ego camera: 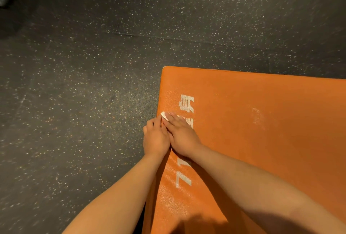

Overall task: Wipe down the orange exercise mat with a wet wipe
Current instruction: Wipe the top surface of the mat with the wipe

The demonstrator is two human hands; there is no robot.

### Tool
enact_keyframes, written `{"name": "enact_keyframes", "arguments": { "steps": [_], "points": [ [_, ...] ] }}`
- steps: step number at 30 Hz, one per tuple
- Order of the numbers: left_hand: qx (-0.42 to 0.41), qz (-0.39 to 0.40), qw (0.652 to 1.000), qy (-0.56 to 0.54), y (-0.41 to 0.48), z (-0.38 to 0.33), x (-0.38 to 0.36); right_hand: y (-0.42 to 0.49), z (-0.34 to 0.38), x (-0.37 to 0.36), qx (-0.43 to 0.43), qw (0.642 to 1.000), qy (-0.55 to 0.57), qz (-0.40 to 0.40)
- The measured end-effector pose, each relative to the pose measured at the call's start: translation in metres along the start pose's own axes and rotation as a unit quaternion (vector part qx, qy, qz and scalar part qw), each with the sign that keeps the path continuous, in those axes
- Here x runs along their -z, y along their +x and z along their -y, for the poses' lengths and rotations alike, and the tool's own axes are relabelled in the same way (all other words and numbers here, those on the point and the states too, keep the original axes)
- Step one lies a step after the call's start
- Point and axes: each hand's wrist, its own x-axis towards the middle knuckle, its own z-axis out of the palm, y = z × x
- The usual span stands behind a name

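Two hands meet at the 9 o'clock edge of the orange mat (243, 140). The right hand (182, 136) keeps its fingers (174, 119) extended, pressing the wet wipe (164, 116) flat, presumably for full contact. The left hand (155, 138) adjoins; its grasp cannot be told.

Dim warm light, glare on the mat (262, 140), blurred, bowed edges.
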Motion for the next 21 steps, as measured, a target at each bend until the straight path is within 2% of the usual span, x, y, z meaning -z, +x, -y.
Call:
{"name": "enact_keyframes", "arguments": {
  "steps": [2,6,7,10,12,14,18,19,21],
  "points": [
    [0.002,-0.008,1.0,0.026,0.004,-0.005,0.0,0.002,-0.019,0.009,0.011,0.999,-0.044,0.001],
    [-0.005,-0.004,0.997,0.073,0.008,-0.012,-0.003,0.012,-0.036,0.029,-0.215,0.975,-0.004,-0.058],
    [-0.006,-0.002,0.997,0.073,0.008,-0.013,-0.005,0.014,-0.029,0.027,-0.216,0.974,0.004,-0.063],
    [-0.022,0.012,0.997,0.073,0.012,-0.017,-0.007,0.015,-0.009,0.017,-0.097,0.995,0.015,-0.018],
    [-0.042,0.017,0.995,0.087,0.019,-0.019,-0.007,0.017,-0.017,0.02,-0.046,0.999,-0.017,0.003],
    [-0.046,0.018,0.996,0.081,0.025,-0.018,-0.006,0.023,-0.035,0.028,-0.062,0.996,-0.059,-0.021],
    [-0.054,0.008,0.997,0.048,0.028,-0.015,-0.005,0.041,-0.053,0.039,-0.251,0.964,-0.029,-0.079],
    [-0.052,-0.001,0.998,0.032,0.031,-0.015,-0.003,0.045,-0.048,0.037,-0.256,0.963,-0.021,-0.082],
    [-0.038,-0.017,0.999,0.006,0.04,-0.014,0.0,0.049,-0.031,0.028,-0.187,0.98,-0.015,-0.063]
  ]
}}
